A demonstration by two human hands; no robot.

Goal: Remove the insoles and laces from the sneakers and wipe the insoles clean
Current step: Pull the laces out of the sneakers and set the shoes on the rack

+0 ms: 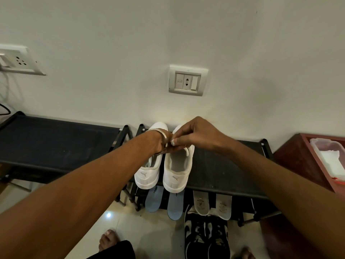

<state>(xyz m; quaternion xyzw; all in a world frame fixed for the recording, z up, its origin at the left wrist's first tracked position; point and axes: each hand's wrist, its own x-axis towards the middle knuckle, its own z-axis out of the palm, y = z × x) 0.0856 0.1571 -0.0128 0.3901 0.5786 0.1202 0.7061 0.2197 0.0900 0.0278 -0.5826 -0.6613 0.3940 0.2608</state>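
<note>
**Unlacing the white sneakers on the rack**

Clear plastic tub (329, 157) sits in the red wooden box (298, 156) off to my right, with something white in it, maybe wipes or cloth, and the frame edge cuts it off. Both white sneakers (175, 174) are on top of the black shoe rack (214, 165), heels toward me. My hands cover the tongue area of the right one, so I can't make out the lace properly. My right hand (196, 135) is curled and pinching something small and white at its fingertips, my left hand (162, 143) is curled in right beside it, what it grips is hidden. Blue insoles (174, 206) and pale insoles (201, 204) stick out from the lower shelf, black-and-white sneakers (205, 238) on the floor below
</note>
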